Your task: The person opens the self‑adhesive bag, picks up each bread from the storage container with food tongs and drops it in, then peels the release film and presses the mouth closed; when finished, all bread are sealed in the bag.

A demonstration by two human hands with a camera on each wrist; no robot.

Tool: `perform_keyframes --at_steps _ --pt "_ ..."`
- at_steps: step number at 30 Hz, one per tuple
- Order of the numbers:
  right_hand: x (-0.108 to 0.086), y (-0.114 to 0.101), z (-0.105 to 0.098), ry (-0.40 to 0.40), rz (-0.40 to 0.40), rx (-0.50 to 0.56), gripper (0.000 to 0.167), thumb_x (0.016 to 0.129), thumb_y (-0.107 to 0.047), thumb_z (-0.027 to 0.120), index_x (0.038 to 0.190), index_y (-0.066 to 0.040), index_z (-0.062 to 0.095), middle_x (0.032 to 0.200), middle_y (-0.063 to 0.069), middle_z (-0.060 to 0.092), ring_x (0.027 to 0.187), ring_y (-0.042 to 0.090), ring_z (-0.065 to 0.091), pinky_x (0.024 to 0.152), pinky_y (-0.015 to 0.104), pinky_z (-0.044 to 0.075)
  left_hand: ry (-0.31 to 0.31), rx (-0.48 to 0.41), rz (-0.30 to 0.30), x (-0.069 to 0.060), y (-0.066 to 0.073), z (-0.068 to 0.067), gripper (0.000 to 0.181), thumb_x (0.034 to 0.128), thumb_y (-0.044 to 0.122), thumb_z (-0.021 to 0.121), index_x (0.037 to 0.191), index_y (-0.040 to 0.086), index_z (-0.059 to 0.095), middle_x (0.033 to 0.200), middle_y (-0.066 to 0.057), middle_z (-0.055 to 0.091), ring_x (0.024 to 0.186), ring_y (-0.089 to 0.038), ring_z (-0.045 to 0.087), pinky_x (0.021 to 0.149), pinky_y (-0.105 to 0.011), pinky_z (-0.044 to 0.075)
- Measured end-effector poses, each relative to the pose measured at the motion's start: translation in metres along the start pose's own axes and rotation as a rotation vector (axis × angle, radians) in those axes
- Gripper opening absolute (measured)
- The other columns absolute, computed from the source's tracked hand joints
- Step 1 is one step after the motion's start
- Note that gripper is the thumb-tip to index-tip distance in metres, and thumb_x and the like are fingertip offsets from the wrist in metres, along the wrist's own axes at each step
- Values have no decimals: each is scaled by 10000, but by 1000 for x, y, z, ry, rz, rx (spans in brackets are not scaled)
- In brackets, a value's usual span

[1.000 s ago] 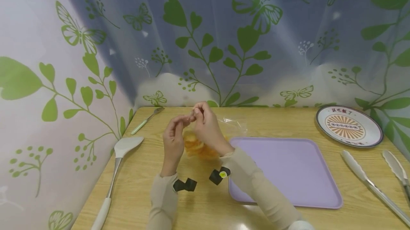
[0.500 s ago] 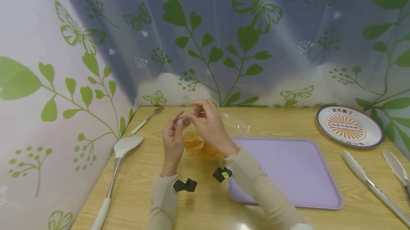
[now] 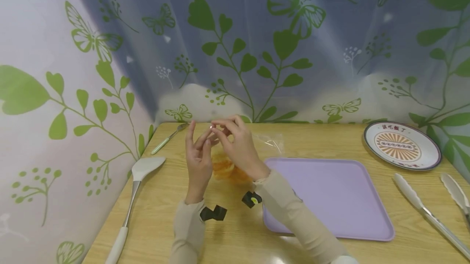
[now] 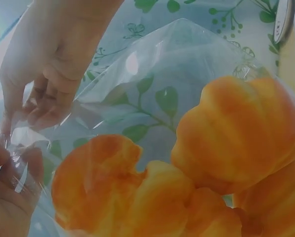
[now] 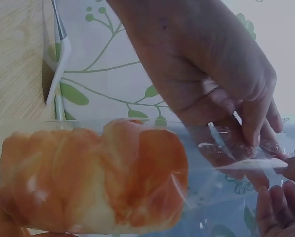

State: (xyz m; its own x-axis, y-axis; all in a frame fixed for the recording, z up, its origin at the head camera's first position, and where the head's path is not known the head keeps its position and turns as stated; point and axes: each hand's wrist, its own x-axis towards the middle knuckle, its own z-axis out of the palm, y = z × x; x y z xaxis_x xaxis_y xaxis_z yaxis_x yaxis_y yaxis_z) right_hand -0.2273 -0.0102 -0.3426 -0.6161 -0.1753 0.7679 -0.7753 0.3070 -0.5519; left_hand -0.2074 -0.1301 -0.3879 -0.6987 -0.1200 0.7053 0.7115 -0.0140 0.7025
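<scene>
Several orange-brown bread rolls [image 3: 223, 167] lie inside a clear plastic bag [image 3: 272, 142] on the table. They look large in the left wrist view, bread roll [image 4: 241, 133], and in the right wrist view, bread roll [image 5: 142, 177]. Above them, my left hand [image 3: 198, 160] pinches the gathered bag end, its index finger extended upward. My right hand [image 3: 240, 145] works beside it, thumb and fingers pinching the same plastic. The bag's end runs between both hands as a narrow strip in the right wrist view. Part of the bread is hidden behind my right hand.
Right of the bag lies a purple tray [image 3: 327, 198]. Beyond it are a white plate [image 3: 402, 145] and metal tongs [image 3: 429, 215]. On the left lie a white-headed spatula [image 3: 137, 186] and a small green-handled fork [image 3: 169, 138]. A patterned curtain [image 3: 235, 52] borders the table.
My left index finger has straightened upward. My right fingers shifted slightly left toward the left fingertips. The loose plastic on the right moved a little; the bread stayed in place.
</scene>
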Motion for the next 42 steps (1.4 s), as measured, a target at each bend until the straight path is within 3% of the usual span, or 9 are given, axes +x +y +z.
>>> perform_keyframes --at_steps 6,10,15,21,23,28,30,34,42 --pt "4 -3 -1 -17 58 42 128 955 -53 599 1011 46 658 913 159 560 786 248 593 704 295 571 -7 -20 10 1 0 0 531 1034 53 436 1452 -145 175 1261 207 628 1074 3 641 930 -190 516" --pt "4 -3 -1 -27 112 78 134 981 -66 556 1009 41 631 963 173 585 849 270 614 737 346 580 10 -77 -55 0 -1 -1 511 1018 113 510 1424 -110 295 1211 179 665 1083 -18 645 928 -205 525" --pt "4 -3 -1 -24 147 121 126 980 -76 562 1006 21 638 985 158 621 888 263 629 787 349 582 58 -39 -101 0 -5 -1 391 963 120 615 1177 -198 534 1068 189 710 996 1 677 892 -192 545" --pt "2 -3 -2 -17 248 242 89 960 -65 598 984 10 640 982 145 635 917 215 615 859 321 550 83 -9 -83 2 -8 0 329 960 73 597 1026 -247 563 974 185 726 907 -4 705 838 -211 569" --pt "2 -4 -3 -13 335 344 86 962 -55 590 990 22 619 961 108 625 911 164 599 862 284 520 83 -48 -101 2 -8 0 315 964 107 595 1004 -205 582 947 171 733 886 -9 708 827 -214 573" --pt "4 -5 -5 45 507 577 94 984 -40 543 1012 50 544 863 -64 572 868 60 575 873 229 487 95 -159 -135 3 -9 -1 87 970 172 590 963 107 648 908 126 744 862 -32 716 821 -225 579" --pt "6 -5 -7 83 506 619 93 991 -29 524 1020 59 529 843 -90 565 852 46 582 874 223 506 116 -178 -124 4 -11 -2 61 975 164 583 965 159 643 903 115 745 859 -40 718 827 -229 578" --pt "8 -2 -13 182 452 624 102 997 -13 504 1026 84 520 832 -72 567 787 22 594 799 192 546 134 -190 -95 4 -15 -4 99 979 157 580 1009 93 649 907 102 748 848 -49 717 842 -233 574" --pt "9 7 -22 227 407 631 102 1010 -24 483 1056 61 519 846 -28 639 711 32 659 725 219 589 -13 -118 -137 -1 -23 -14 162 888 200 698 1036 267 694 935 157 746 886 -5 697 805 -144 539"
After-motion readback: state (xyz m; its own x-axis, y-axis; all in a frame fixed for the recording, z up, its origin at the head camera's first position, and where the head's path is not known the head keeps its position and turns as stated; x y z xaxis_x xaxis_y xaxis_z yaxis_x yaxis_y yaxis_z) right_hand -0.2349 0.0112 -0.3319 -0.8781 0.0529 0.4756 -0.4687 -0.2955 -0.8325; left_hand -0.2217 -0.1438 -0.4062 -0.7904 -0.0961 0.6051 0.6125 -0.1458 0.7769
